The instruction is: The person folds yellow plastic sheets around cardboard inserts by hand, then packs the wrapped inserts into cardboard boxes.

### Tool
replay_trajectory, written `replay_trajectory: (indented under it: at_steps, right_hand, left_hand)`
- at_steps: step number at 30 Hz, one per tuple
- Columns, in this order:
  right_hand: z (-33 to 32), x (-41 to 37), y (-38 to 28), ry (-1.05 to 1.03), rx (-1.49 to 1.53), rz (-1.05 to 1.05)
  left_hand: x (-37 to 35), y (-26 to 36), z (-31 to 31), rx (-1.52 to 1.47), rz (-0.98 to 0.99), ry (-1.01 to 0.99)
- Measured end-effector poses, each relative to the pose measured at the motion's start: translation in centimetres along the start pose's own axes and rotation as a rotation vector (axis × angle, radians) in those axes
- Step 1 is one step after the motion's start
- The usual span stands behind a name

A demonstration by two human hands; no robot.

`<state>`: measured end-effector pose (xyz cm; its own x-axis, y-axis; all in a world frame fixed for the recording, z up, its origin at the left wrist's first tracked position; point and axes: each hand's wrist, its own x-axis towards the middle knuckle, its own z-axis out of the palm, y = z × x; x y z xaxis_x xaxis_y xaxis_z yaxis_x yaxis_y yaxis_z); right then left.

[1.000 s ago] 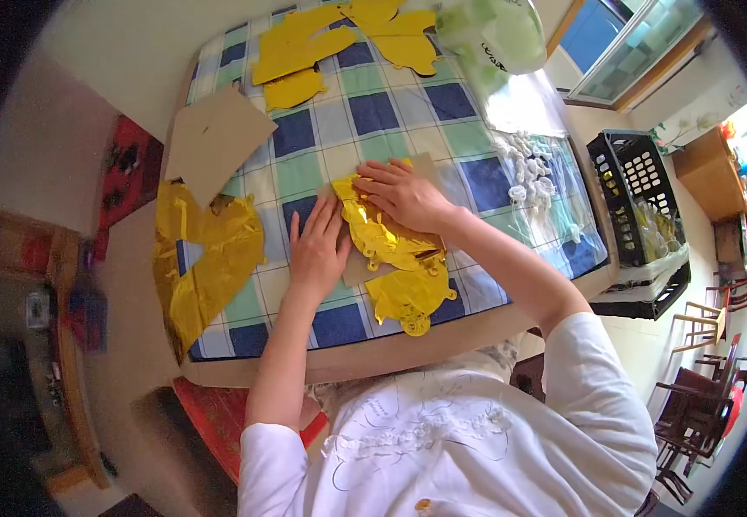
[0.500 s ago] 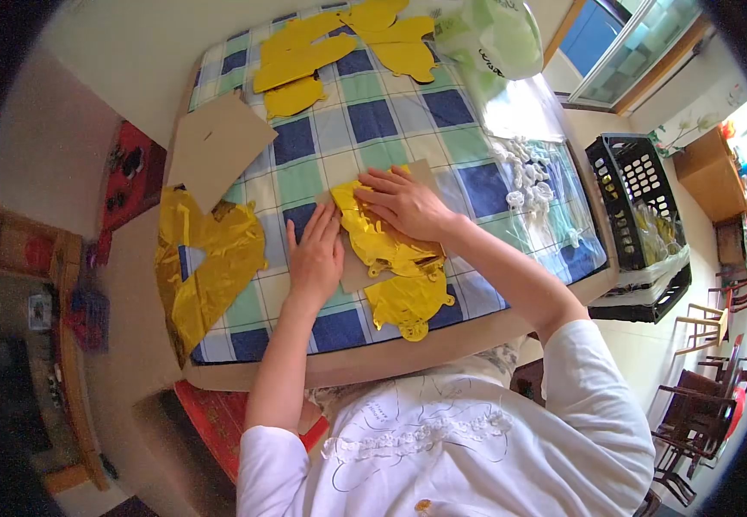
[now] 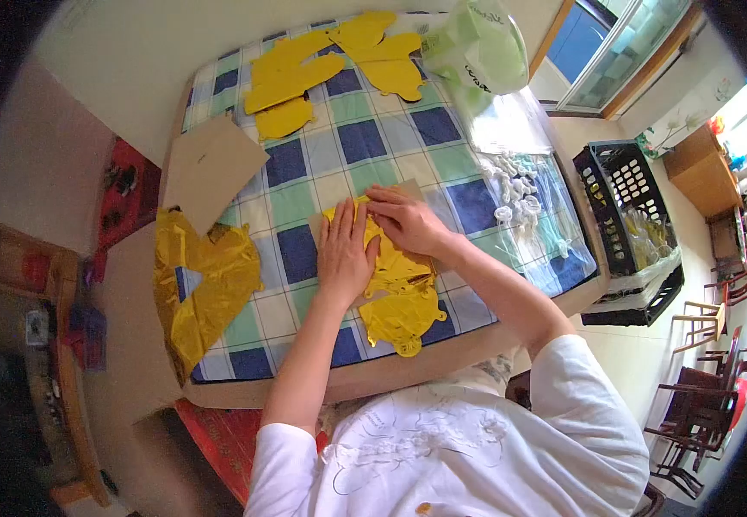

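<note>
A flat yellow foil balloon (image 3: 399, 277) with small round tabs lies over a piece of brown cardboard (image 3: 415, 189) near the front of the bed. My left hand (image 3: 345, 256) rests flat on the foil's left part, fingers stretched away from me. From the right, my right hand (image 3: 412, 226) touches the upper part of the foil, its fingers reaching left beside the left fingertips. Both hands are open. The foil's lower end hangs past the cardboard onto the checked cloth, and my hands hide much of its upper part.
More yellow foil pieces (image 3: 291, 77) lie at the back of the checked bed (image 3: 365, 138). At the left are a cardboard sheet (image 3: 218, 164) and a large gold foil (image 3: 210, 297). White ornaments (image 3: 520, 202), a green-white bag (image 3: 481, 52) and black crates (image 3: 627, 207) stand to the right.
My left hand has moved right, from the cardboard's edge onto the foil. My right hand has shifted slightly, its fingers now less spread. The whole view has tilted a little.
</note>
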<state>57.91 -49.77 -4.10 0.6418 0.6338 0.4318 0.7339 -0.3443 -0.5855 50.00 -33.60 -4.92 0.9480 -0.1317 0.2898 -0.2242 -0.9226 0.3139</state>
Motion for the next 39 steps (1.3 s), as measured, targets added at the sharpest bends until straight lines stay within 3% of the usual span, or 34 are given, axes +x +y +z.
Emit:
replay_trajectory:
  at_steps: [5,8,11,12,15,24,30,36,39]
  right_hand:
    - [-1.2,-3.8,-1.7,0.022,-0.074,0.044]
    - [-2.7,-7.2,-4.0,-0.033,0.039,0.113]
    - [-3.8,-8.9,-5.3,-0.017,0.149,0.264]
    - [-3.9,-8.3,-5.7,0.094,0.258,0.442]
    - [-3.8,-5.4,-4.0,0.205,0.061,0.57]
    - [-3.7,-1.9,-2.0,0.07,0.165,0.841]
    - [-2.7,-2.1,-0.7,0.073,0.167,0.823]
    - [-4.5,-3.5,-3.0,-0.155,-0.019,0.798]
    - [-6.0,-4.5,-5.1,-0.264,0.16,0.952]
  left_hand:
    - [0.0,0.0,0.3,0.067,0.004,0.008]
    - [-0.1,0.0,0.5,0.035,-0.018,0.016]
    - [0.0,0.0,0.4,0.027,-0.037,-0.033]
    - [-0.1,0.1,0.2,0.027,-0.039,-0.029]
    - [-0.1,0.3,0.0,0.043,-0.022,-0.035]
    - [-0.1,0.2,-0.1,0.033,-0.007,-0.005]
    - [0.0,0.4,-0.3,0.007,-0.005,0.005]
    - [-0.2,0.3,-0.2,0.048,-0.002,-0.015]
    - [-0.2,0.3,-0.1,0.021,-0.009,-0.001]
